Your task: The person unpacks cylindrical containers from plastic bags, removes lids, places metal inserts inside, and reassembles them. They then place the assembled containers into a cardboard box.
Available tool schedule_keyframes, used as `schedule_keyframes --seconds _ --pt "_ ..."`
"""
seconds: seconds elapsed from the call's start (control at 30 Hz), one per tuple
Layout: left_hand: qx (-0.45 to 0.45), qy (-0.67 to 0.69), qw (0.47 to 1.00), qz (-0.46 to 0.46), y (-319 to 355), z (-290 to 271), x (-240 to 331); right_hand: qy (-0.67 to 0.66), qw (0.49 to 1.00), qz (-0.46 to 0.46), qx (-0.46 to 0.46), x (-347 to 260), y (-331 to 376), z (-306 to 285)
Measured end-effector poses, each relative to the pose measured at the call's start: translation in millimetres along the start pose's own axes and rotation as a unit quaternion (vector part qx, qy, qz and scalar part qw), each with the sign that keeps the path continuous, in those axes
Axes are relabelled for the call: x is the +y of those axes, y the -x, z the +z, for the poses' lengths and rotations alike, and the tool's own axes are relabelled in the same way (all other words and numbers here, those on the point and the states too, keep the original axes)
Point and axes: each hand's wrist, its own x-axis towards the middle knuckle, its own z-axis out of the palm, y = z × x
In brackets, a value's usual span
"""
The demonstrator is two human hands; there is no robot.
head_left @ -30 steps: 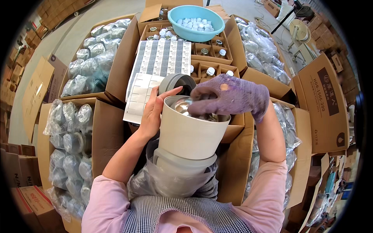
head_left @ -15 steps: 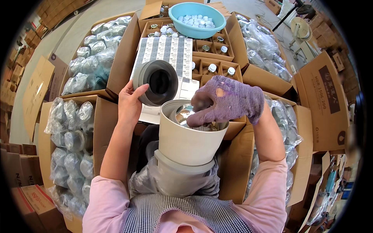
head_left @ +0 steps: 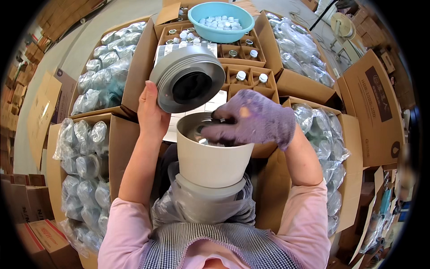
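My bare left hand is closed on the side of a grey plastic collar. The collar has ridged, thread-like rings and a dark opening, and is tilted toward me above the container. Below it, a cream round container stands between my legs on a grey base wrapped in clear plastic. Over its rim reaches my right hand in a worn purple glove, fingers curled down inside. They meet a shiny silver piece, mostly hidden by the glove; whether they grip it is unclear.
Cartons with plastic-wrapped pieces flank me at left and right. Ahead, a divided carton holds white-capped bottles. A light-blue basin of white caps rests on another carton. Printed sheets lie partly behind the collar.
My left hand has raised the collar and brought it right and nearer, tipping its opening toward me. My right hand has shifted slightly left and reaches deeper into the container.
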Motion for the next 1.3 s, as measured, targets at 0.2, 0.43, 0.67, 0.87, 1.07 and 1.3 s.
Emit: schedule_keyframes --seconds 0.2,0.43,0.67,0.87,1.07,1.3 --pt "-0.255 -0.271 0.924 0.087 -14.7 31.8 26.5 -0.429 0.793 0.203 0.383 44.3 35.9 22.1" --pt "-0.342 -0.392 0.847 0.107 -20.7 55.7 38.4 -0.701 0.640 0.103 0.298 47.5 4.8 53.3" --pt "-0.353 -0.429 0.823 0.114 -8.9 61.0 43.2 -0.642 0.725 0.052 0.242 34.0 4.3 52.9" --pt "-0.297 -0.645 0.675 0.200 39.8 121.3 48.7 -0.646 0.700 -0.144 0.268 47.7 -8.8 102.7" --pt "-0.310 -0.573 0.748 0.126 33.9 105.3 48.8 -0.697 0.672 -0.097 0.230 27.5 4.8 85.2" --pt "-0.384 -0.289 0.875 0.060 -9.7 37.4 24.0 -0.265 0.917 0.014 0.299 13.4 23.4 52.0"
